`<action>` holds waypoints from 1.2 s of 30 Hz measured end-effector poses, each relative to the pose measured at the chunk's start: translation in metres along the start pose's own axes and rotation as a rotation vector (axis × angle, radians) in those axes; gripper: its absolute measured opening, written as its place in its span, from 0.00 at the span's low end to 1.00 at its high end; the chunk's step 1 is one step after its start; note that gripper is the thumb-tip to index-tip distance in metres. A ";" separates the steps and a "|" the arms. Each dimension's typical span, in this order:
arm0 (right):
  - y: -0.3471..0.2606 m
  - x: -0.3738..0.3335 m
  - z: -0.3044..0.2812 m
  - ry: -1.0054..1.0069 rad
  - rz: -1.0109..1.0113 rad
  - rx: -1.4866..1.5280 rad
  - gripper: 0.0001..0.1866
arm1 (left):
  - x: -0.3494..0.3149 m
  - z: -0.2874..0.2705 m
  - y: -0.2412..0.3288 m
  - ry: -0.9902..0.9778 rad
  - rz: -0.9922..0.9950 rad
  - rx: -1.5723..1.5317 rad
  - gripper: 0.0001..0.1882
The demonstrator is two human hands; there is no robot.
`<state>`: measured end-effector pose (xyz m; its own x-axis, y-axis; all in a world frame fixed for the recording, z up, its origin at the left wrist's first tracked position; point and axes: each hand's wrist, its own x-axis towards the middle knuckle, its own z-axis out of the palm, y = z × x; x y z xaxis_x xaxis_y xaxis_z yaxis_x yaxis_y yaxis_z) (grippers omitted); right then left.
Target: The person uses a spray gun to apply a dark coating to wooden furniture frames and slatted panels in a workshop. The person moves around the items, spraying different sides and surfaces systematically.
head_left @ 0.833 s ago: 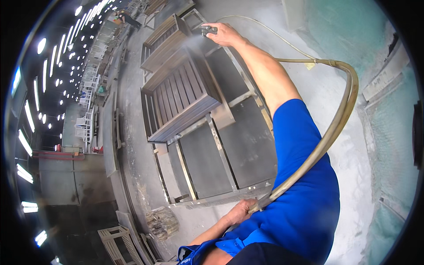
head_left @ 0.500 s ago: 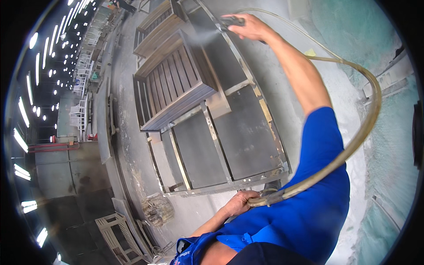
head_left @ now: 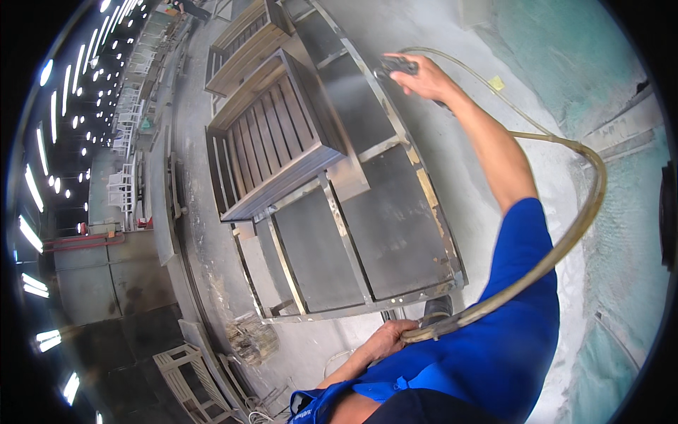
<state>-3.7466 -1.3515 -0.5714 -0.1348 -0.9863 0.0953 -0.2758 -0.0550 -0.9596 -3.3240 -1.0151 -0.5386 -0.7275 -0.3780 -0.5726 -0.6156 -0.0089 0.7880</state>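
Note:
My right hand (head_left: 424, 79) is stretched out far ahead and grips a dark spray gun (head_left: 394, 67) pointed left at a slatted wooden furniture piece (head_left: 275, 152). A faint mist hangs between the gun and the wood. The piece rests on a grey metal-framed platform (head_left: 367, 233). From the gun, a yellowish hose (head_left: 568, 240) loops round to the right and back down to my left hand (head_left: 385, 338), which is closed on it near my waist. My blue sleeve covers the upper right arm.
A second wooden slatted piece (head_left: 244, 39) stands farther back on the platform. A pale wooden frame (head_left: 187, 374) and a small clear bundle (head_left: 251, 339) lie on the floor at lower left. A powder-coated teal wall (head_left: 621, 212) runs along the right.
My right hand with the spray gun has moved to the right and nearer along the wooden piece's side. The left hand keeps its hold on the hose.

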 end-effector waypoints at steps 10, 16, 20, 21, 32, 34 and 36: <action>-0.006 0.120 0.040 0.147 -0.062 0.134 0.28 | -0.018 -0.018 0.001 0.058 -0.146 -0.280 0.10; -0.034 0.002 0.041 0.046 -0.055 0.090 0.28 | -0.026 -0.014 -0.046 0.037 -0.012 -0.207 0.13; -0.063 -0.003 0.102 0.172 -0.132 0.194 0.28 | -0.048 -0.012 -0.070 0.046 0.075 -0.185 0.14; -0.073 0.014 0.123 0.206 -0.178 0.158 0.28 | -0.059 -0.013 -0.076 0.051 0.091 -0.169 0.14; -0.182 0.128 0.352 0.314 -0.032 -0.145 0.28 | -0.200 0.011 -0.167 0.432 0.057 -0.338 0.18; -0.194 0.117 0.390 0.168 -0.027 0.008 0.28 | -0.219 0.018 -0.184 0.457 0.022 -0.391 0.17; -0.208 0.110 0.424 0.177 -0.062 0.100 0.28 | -0.236 0.020 -0.202 0.501 0.064 -0.388 0.17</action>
<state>-3.3007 -1.5143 -0.4737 -0.2883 -0.9382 0.1917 -0.1939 -0.1389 -0.9711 -3.0338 -0.9053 -0.5674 -0.4714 -0.7754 -0.4202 -0.3521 -0.2714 0.8957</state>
